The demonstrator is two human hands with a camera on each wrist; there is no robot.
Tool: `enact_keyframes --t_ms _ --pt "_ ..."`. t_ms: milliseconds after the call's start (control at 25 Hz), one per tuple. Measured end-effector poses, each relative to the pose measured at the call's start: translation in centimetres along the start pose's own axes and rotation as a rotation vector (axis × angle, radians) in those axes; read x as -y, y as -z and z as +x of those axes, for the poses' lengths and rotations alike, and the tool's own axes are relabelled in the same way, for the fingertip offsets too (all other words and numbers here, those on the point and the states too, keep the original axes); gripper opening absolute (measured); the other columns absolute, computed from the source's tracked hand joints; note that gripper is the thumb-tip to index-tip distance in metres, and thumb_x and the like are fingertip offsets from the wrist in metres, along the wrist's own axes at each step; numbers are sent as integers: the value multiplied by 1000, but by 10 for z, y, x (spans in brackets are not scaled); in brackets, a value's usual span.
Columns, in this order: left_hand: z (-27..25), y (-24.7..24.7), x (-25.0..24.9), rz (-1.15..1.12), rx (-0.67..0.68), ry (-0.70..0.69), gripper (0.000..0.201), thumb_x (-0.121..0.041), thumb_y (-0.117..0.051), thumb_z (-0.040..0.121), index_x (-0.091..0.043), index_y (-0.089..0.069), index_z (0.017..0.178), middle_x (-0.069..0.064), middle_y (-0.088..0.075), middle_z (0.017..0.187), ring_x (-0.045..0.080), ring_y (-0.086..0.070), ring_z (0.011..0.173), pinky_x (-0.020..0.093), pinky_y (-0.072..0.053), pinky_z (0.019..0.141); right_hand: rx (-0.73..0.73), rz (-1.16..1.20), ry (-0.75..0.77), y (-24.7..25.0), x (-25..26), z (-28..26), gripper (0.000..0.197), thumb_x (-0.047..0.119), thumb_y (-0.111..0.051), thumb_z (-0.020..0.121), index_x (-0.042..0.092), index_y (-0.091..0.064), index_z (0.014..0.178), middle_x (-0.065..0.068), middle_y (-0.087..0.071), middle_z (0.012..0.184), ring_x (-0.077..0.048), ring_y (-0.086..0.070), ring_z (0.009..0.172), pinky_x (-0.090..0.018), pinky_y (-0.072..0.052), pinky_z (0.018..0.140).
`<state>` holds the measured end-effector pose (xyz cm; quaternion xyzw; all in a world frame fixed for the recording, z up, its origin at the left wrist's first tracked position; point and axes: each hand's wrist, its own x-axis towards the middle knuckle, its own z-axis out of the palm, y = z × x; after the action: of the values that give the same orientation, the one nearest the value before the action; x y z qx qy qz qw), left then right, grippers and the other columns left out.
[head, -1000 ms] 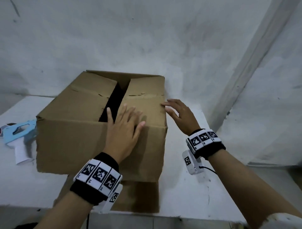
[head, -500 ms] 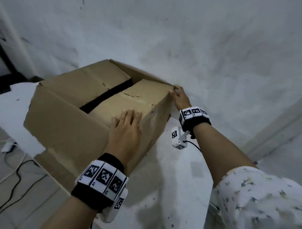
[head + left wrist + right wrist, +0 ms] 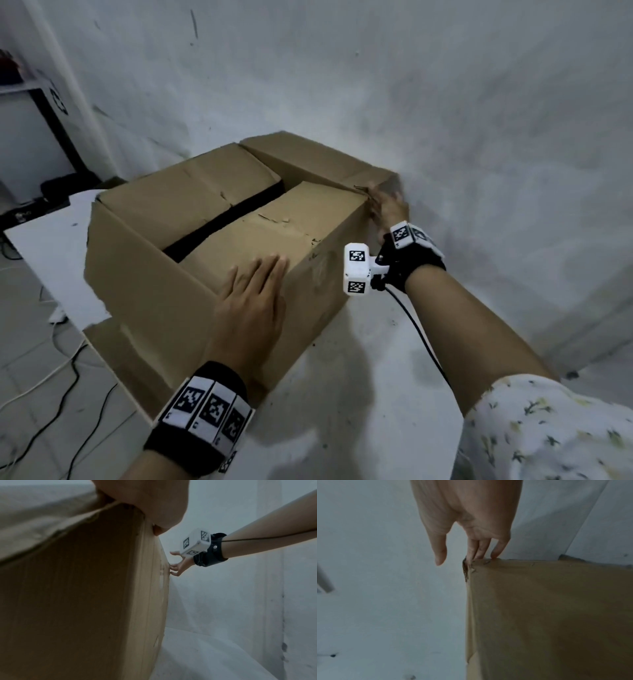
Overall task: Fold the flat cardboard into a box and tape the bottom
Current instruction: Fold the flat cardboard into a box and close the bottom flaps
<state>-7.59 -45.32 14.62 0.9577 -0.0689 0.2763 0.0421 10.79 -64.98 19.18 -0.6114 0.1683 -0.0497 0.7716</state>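
A brown cardboard box stands on the white table, its two top flaps folded down with a dark gap between them. My left hand lies flat on the near corner of the right flap, fingers straight. My right hand reaches to the far right corner of the box. There its straight fingers touch the corner edge and the thumb stands apart. In the left wrist view the box side fills the left, with the right hand against it.
The grey wall stands close behind and to the right of the box. A lower flap sticks out past the table's front edge. Cables lie on the tiled floor at the left. A dark cabinet stands at the far left.
The box has turned counter-clockwise on the table. My right hand has slid along its right edge to the far corner. The left hand stays flat on the near flap.
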Motion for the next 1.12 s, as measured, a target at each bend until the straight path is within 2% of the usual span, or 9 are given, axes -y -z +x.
enact_keyframes --t_ms 120,240,360,480,720,840,960,1040,1120 --pt "-3 -5 3 -31 -140 -52 40 -26 -40 90 -14 -64 120 5 -68 119 24 -65 111 36 -31 103 112 -15 46 1 14 -5 28 26 -63 87 18 -58 113 2 -64 103 -8 -59 86 -20 -44 67" --pt "-2 -11 6 -62 -208 -76 35 -24 -45 90 -15 -67 116 2 -70 116 21 -66 108 35 -36 100 221 -291 370 -1 16 -27 32 8 -47 94 -5 -57 121 -5 -57 120 -14 -53 104 -9 -44 81" --pt "-5 -14 10 -133 -284 -124 30 -20 -49 88 -11 -69 108 3 -72 108 16 -58 103 30 -40 89 343 -704 523 9 -12 -37 47 41 -36 90 17 -62 121 -8 -47 140 -20 -39 130 -35 -28 113" --pt "-6 -14 8 -154 -323 -134 28 -20 -49 87 -11 -70 104 4 -72 102 13 -49 97 27 -37 82 321 -1053 539 15 -26 -43 46 56 -44 87 37 -49 129 7 -22 155 -21 -21 142 -59 -11 111" --pt "-7 -15 11 -136 -267 -118 33 -21 -47 85 -14 -63 113 2 -68 108 13 -49 101 28 -33 87 206 -1133 351 -11 -21 -58 43 46 -52 84 32 -45 124 6 -22 152 -30 -32 135 -63 -14 109" --pt "-14 -10 19 -57 -221 -162 44 -27 -45 81 -17 -50 124 3 -60 123 17 -44 119 40 -27 100 185 -1271 374 -15 -16 -74 45 47 -43 90 30 -42 131 -2 -23 152 -32 -27 137 -66 -12 109" --pt "-34 -11 38 43 -149 -159 75 -38 -43 79 -22 -15 147 9 -30 145 20 -13 143 55 -19 109 248 -1312 504 -10 -27 -110 48 47 -33 96 32 -32 142 -2 -12 159 -30 -8 146 -65 -5 110" --pt "-54 -18 54 -29 -122 -160 87 -44 -42 81 -22 9 149 7 -12 153 14 14 147 52 -5 114 329 -1369 653 -9 -43 -146 50 52 -29 95 35 -30 143 1 -7 160 -25 -2 147 -63 -1 111" --pt "-77 -26 70 -130 -104 -189 89 -42 -43 82 -23 14 148 1 6 158 11 20 145 47 5 115 391 -1434 791 -14 -60 -177 55 58 -23 92 37 -30 142 2 -8 160 -22 -2 147 -60 1 113"
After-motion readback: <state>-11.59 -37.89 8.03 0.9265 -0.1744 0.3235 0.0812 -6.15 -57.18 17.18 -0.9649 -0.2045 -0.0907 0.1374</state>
